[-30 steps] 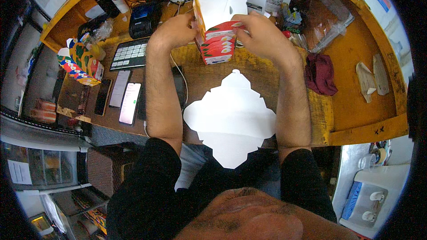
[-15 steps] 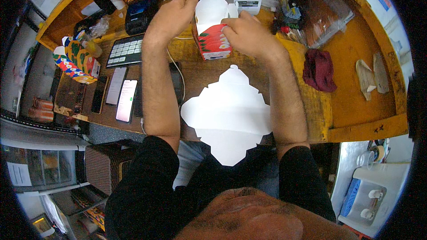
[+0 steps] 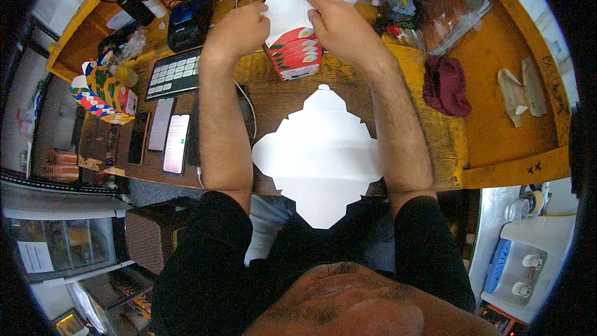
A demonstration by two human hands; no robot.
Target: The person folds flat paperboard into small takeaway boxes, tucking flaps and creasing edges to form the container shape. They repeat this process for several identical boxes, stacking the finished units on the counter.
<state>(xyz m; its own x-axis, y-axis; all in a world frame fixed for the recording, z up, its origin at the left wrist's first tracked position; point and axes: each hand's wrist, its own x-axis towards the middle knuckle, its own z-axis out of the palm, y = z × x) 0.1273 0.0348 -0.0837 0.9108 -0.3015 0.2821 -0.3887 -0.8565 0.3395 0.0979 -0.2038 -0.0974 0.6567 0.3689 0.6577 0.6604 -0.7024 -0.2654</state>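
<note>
A nested stack of red patterned takeaway boxes (image 3: 297, 56) stands towards the back of the desk, white inner flaps raised. My left hand (image 3: 244, 30) is closed at its left upper edge, the fingertips partly hidden. On the opposite side, my right hand (image 3: 341, 25) grips the top edge with its thumb nearer me and fingers along the far flap. Between my forearms lies a flat, unfolded white box blank (image 3: 320, 152), its lower tip hanging past the desk's front edge over my lap.
Left of my arm lie a tablet (image 3: 174, 73), several phones, one a lit phone (image 3: 176, 143), and colourful folded boxes (image 3: 102, 96). A black device (image 3: 186, 25) and cables sit behind. To the right are a maroon cloth (image 3: 446, 86) and a raised wooden rim (image 3: 516, 168).
My left hand has come down from above onto the left side of the box stack. My right hand has shifted up and back along its right edge. The white blank stays put.
</note>
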